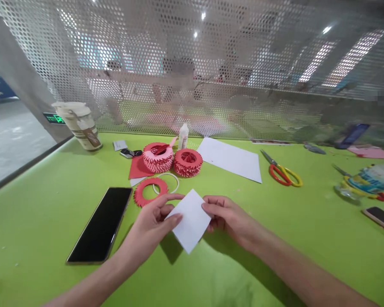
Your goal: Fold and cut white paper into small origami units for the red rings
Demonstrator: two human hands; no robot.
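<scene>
A small white square of paper (192, 221) is held up above the green table, turned so one corner points toward me. My left hand (155, 221) pinches its left corner, thumb on top and fingers beneath. The right corner is gripped between thumb and fingers of my right hand (227, 215). Just beyond my left hand lie a red toothed paper ring (144, 192) and a thin white ring (178, 183). Behind them sit a pink and red folded-paper ring stack (158, 164) and a smaller red one (188, 168).
A black phone (100, 226) lies left of my left hand. A white bottle (183, 136), a white sheet (232, 157) and scissors (280, 172) are farther back. A lidded cup (80, 128) stands back left. A perforated metal screen (192, 94) borders the green table (294, 230).
</scene>
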